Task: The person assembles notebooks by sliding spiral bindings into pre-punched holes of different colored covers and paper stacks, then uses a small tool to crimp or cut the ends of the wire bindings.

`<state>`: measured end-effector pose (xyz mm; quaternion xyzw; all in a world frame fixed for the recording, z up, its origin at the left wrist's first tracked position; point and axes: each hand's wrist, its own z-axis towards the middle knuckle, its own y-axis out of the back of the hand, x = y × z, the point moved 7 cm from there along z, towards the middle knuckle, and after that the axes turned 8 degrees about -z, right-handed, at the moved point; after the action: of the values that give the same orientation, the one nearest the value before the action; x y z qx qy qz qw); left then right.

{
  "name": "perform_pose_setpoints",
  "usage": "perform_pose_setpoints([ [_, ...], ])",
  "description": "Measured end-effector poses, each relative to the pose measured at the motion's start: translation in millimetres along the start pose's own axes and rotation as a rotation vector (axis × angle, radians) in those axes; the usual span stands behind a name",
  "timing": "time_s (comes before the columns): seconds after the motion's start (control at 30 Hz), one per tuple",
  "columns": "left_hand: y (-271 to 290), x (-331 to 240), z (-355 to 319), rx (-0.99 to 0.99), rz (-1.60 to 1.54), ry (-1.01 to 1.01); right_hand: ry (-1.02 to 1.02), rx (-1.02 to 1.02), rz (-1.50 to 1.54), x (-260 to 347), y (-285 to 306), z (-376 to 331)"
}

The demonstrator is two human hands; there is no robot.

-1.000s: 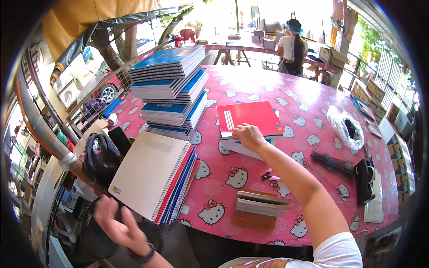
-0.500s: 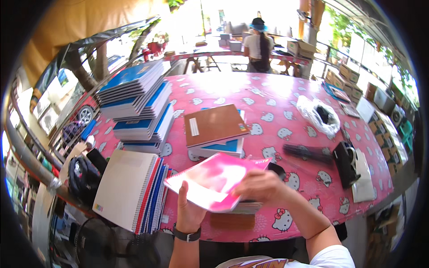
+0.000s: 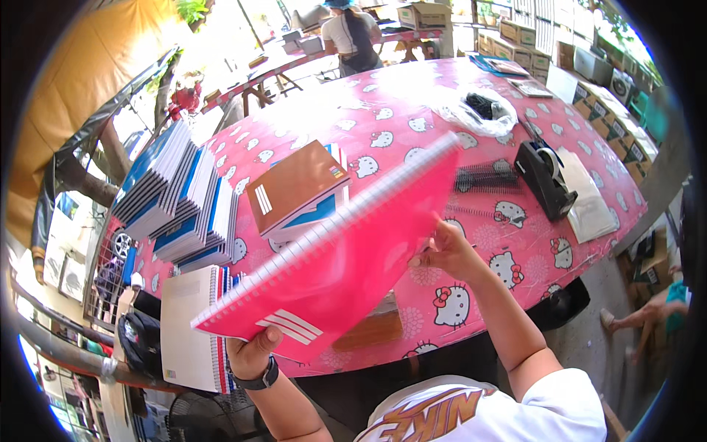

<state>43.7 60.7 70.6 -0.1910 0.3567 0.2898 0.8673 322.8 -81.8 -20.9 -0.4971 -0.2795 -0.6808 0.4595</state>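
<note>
A pink spiral-bound notebook (image 3: 361, 258) is held up tilted above the table, its white coil edge running from lower left to upper right. My left hand (image 3: 254, 352) is closed on its lower left corner, thumb on the cover near three white stripes. At the right edge, my right hand (image 3: 451, 250) has its thumb and fingers pinched on the notebook. Behind it, a brown notebook (image 3: 294, 188) lies on top of blue ones. Partly hidden under the pink notebook is a brown block (image 3: 372, 330).
Tall stacks of blue notebooks (image 3: 180, 210) and a pile of spiral notebooks (image 3: 190, 324) stand left. To the right lie black binding coils (image 3: 486, 178), a black tape dispenser (image 3: 541, 177) and a white plastic bag (image 3: 471, 118). A person (image 3: 350, 37) is at the far table.
The pink notebook has been raised and tilted, its coil edge now uppermost. My right hand has shifted to its right edge. The whole view has swung, and another person's leg shows at right.
</note>
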Motion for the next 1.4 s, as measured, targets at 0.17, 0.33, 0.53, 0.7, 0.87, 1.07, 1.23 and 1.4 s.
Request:
perform_pose_setpoints([
  [0.17, 22, 25, 22, -0.019, -0.072, 0.29, 0.052, -0.087, -0.29, 13, -11, -31],
  [0.33, 21, 26, 26, 0.033, 0.089, 0.202, 0.092, -0.062, -0.356, 1, -16, -42],
  [0.53, 61, 72, -22, -0.164, 0.29, 0.432, 0.058, 0.175, -0.696, -58, -25, -58],
  [0.7, 70, 82, -53, -0.386, -0.088, 0.297, -0.08, -0.03, -0.682, -50, 49, -10],
  [0.87, 48, 83, -26, -0.498, -0.173, 0.263, 0.007, -0.307, -1.366, -75, 121, 33],
  [1.07, 54, 77, -26, -0.64, 0.038, 0.281, -0.086, -0.105, -1.443, -93, 99, 38],
  [1.23, -36, 14, -13, -0.547, 0.98, -0.159, -0.031, -0.24, -1.172, -64, 100, 28],
  [1.4, -159, 31, 0, 0.011, 1.142, -0.165, 0.039, -0.165, -1.123, -30, 80, 27],
])
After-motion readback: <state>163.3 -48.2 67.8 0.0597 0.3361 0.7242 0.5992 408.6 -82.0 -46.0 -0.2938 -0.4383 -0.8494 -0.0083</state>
